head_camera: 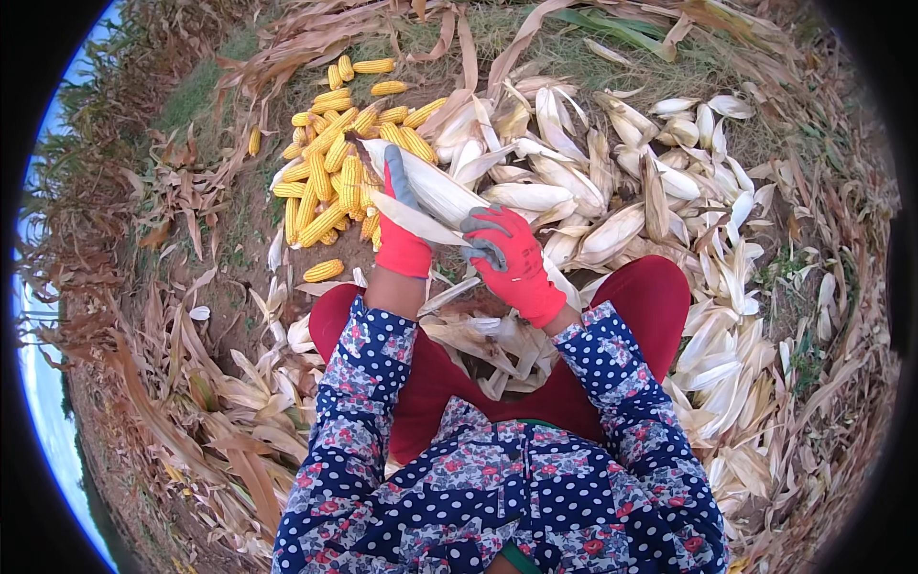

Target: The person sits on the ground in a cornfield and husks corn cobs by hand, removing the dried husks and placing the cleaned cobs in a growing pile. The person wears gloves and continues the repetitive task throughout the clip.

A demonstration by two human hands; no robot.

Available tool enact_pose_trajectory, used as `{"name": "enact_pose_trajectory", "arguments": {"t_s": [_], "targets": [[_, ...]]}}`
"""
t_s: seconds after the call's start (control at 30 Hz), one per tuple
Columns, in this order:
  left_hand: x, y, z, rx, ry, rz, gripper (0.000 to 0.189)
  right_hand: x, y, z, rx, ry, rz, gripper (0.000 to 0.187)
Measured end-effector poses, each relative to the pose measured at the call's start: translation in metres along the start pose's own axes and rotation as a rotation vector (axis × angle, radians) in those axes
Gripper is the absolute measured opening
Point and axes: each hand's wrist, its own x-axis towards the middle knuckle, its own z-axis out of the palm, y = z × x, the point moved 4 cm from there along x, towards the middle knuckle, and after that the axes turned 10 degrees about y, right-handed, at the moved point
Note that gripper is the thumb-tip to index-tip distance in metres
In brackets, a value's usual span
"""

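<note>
An ear of corn in its pale husk [430,185] lies slanted between my hands, its dark tip towards the upper left. My left hand [403,222], in a red glove with grey fingers, holds the ear from below near the tip, with a loose husk leaf [416,219] across the palm. My right hand [510,262], gloved alike, has its fingers curled around the ear's lower right end. Just beyond my left hand lies a pile of husked yellow corn cobs [319,176]. Unhusked ears [566,183] are heaped beyond my right hand.
One yellow cob [323,270] lies apart near my left knee. Loose husks [495,344] lie between my legs, and more husks [724,366] spread along the right. Dry leaves [237,402] cover ground at the left. Dry corn stalks [79,179] stand at the far left.
</note>
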Motion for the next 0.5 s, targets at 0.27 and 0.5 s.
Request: {"name": "enact_pose_trajectory", "arguments": {"t_s": [0.27, 0.5], "targets": [[-0.004, 0.047, -0.006, -0.015, -0.016, 0.111, 0.064, -0.041, 0.012, 0.033, -0.358, -0.746, -0.285, 0.03], [-0.013, 0.056, -0.015, 0.163, 0.097, 0.282, 0.062, -0.02, 0.005, -0.006, 0.113, -0.582, 0.236, 0.048]]}}
